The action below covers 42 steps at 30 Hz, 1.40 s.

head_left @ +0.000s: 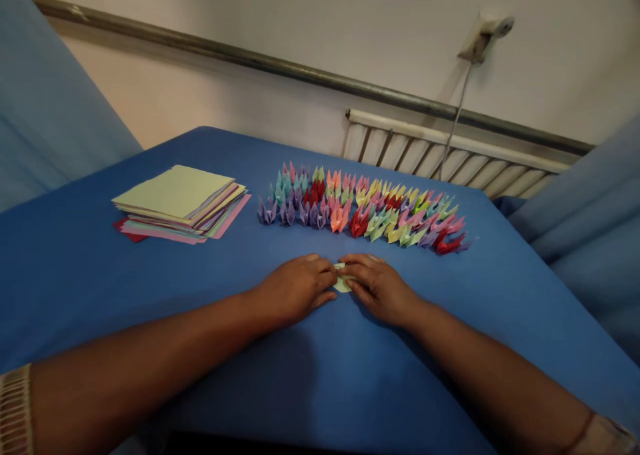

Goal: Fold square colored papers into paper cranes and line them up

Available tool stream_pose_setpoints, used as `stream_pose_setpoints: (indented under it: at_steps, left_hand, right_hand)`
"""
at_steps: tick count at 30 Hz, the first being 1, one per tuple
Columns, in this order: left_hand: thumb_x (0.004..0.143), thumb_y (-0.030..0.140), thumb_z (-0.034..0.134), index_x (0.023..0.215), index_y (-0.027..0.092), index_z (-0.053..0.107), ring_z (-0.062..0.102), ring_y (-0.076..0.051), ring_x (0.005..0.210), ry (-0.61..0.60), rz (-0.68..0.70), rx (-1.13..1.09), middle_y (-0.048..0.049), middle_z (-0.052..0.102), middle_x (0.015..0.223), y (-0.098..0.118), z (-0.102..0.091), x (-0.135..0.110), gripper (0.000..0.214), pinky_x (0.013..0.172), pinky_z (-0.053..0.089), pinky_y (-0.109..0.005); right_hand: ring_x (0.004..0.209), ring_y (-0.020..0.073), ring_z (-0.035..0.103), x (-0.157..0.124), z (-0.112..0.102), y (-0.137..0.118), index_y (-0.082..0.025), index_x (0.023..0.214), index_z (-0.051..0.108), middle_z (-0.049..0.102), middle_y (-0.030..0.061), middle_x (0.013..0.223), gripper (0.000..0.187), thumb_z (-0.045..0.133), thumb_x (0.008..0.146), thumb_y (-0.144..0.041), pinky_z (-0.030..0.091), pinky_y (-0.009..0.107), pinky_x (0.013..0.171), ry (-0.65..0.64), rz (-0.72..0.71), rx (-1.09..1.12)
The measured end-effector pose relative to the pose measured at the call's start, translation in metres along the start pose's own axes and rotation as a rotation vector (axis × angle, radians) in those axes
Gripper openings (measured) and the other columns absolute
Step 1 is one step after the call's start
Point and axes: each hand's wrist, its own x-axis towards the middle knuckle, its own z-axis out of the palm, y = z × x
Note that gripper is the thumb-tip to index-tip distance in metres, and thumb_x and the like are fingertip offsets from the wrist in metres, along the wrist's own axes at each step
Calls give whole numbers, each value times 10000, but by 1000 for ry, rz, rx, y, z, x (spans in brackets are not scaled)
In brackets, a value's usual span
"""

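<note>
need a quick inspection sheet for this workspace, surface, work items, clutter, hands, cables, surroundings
surface: blue table, flat-looking
work items: small pale yellow-green paper between the hands; multicoloured paper stack, edges uneven; folded paper figures in rows
clutter: nothing seen
hands: left hand and right hand at opposite sides of the small paper, fingers touching it
cables: thin cord hanging from a wall fitting
surroundings: wall rail, radiator, blue curtains both sides
</note>
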Motion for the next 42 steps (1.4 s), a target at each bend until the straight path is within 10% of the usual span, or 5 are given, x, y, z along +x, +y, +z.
stream_pose_setpoints:
  at_steps: [16,29,42]
  left_hand:
    - [934,195,463,1058,152,583,580,-225,866,-12,-127,214,-82,619,958,27,0,9,178,767,484,-352]
    - [912,152,471,1007,173,619,606,-223,912,8,-151,28,-67,664,946,-9,-7,-1,178,835,463,-356]
    - [909,285,570,1032,202,665,620,-198,991,11,23,-113,-54,697,1019,-23,-12,-6,176,901,455,-329]
  right_hand:
    - [1053,171,571,5,6,18,-198,1063,670,644,67,1127,260,507,895,-86,435,356,941,104,-40,95]
    - [980,193,564,-1,7,-13,-168,1225,558,627,74,1052,322,520,906,-194,439,360,917,80,213,61]
    - [1012,215,526,5,4,-17,-219,1178,647,605,77,1131,279,554,920,-270,436,391,870,-41,100,-95]
